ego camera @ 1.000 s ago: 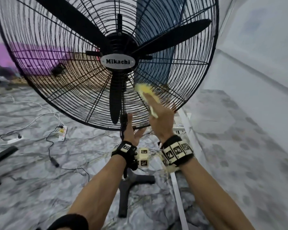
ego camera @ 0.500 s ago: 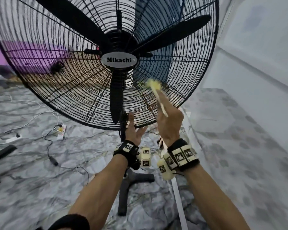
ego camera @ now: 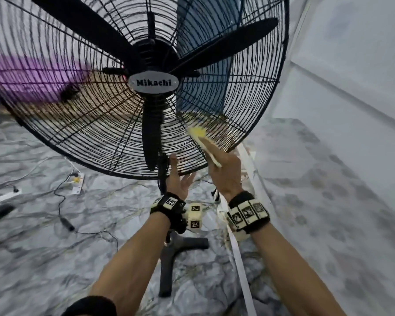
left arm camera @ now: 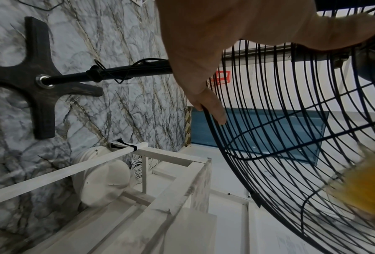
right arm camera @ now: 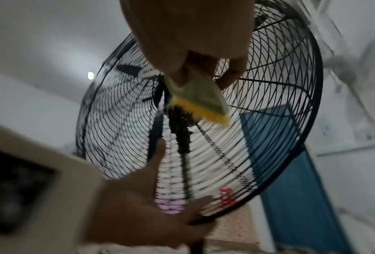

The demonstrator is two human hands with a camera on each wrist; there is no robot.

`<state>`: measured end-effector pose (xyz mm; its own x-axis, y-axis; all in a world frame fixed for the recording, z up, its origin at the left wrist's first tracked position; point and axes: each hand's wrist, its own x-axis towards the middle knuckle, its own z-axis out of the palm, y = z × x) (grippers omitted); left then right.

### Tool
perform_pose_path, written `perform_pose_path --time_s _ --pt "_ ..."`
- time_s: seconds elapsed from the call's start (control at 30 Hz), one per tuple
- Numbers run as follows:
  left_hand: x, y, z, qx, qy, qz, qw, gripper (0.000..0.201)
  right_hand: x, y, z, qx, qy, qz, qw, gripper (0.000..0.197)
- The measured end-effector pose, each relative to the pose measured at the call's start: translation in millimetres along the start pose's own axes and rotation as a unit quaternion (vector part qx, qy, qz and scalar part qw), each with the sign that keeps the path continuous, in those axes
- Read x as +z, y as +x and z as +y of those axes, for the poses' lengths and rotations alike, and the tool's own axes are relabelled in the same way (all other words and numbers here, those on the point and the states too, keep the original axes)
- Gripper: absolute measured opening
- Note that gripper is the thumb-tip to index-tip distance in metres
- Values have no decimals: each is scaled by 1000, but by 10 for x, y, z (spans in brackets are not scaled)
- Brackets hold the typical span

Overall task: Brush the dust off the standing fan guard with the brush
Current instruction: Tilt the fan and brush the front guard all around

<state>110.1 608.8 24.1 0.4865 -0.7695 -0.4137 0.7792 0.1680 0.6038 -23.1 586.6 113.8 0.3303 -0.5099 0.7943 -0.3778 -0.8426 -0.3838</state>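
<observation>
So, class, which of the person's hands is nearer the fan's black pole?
Left. The left hand holds the bottom of the guard right beside the pole; the right hand, holding the brush, is further off to the pole's right.

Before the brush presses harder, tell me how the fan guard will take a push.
Thin wires suggest the fan guard flexes slightly under the brush. Perched above a small cross base, it may sway, likely why the left hand holds its rim.

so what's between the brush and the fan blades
Only the wire guard: the brush is in front, the blades behind, clearest in the head view.
</observation>
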Motion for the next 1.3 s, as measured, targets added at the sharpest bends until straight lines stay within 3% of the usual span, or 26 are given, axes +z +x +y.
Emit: perform_pose_path --time_s 0.07,0.17,0.23,0.3,0.37,0.43,0.5,0.53,0.6,0.7,0.73,0.83,0.9,0.97,1.07,1.13,1.2,1.23,1.3 --pt "-3 34 -3 -4 6 2 1000 66 -14 -43 -4 -21 -14 -19 999 62" --pt "-12 51 -18 -6 -11 -5 1000 70 -49 16 37 30 0 61 998 51" --pt "-1 34 -12 -3 -16 -13 1000 65 -21 -3 121 57 18 69 996 49" --pt "21 18 -8 -5 2 -4 1000 80 37 -123 177 49 33 -14 998 55" --pt "42 18 -27 1 4 11 1000 83 42 -215 199 26 33 -74 996 57" --pt "25 56 -52 4 4 16 1000 93 -23 -164 191 16 51 -31 998 49" --pt "12 66 -56 2 -1 15 1000 114 -84 -14 186 30 51 64 996 42" --pt "8 71 -61 5 -2 12 1000 114 -97 44 199 41 38 96 994 40" --pt "-3 60 -62 4 -10 11 1000 106 -46 25 255 28 3 90 996 39" --pt "37 -59 0 -1 17 -1 1000 91 61 -217 247 -28 4 -49 998 42" --pt "53 -80 6 6 29 -15 999 86 59 -252 237 -35 8 -58 998 42" --pt "63 -106 23 36 25 -28 999 53 -9 -146 223 6 17 63 998 44" --pt "20 -66 17 27 20 -8 999 58 -28 -58 270 39 0 118 992 48" --pt "14 -78 21 8 7 -18 1000 71 20 -153 311 23 -6 81 996 49" --pt "45 -137 73 11 -6 -11 1000 38 35 -363 302 -36 1 -25 999 46" --pt "76 -172 67 14 35 -7 999 52 -46 -299 287 -34 14 4 999 42" --pt "64 -158 51 5 32 -9 999 69 -102 -141 329 12 23 104 994 38" --pt "70 -162 56 14 34 -11 999 65 -111 -85 342 37 22 137 990 40" --pt "60 -137 57 32 28 -9 999 63 -35 -149 396 34 12 109 993 49"
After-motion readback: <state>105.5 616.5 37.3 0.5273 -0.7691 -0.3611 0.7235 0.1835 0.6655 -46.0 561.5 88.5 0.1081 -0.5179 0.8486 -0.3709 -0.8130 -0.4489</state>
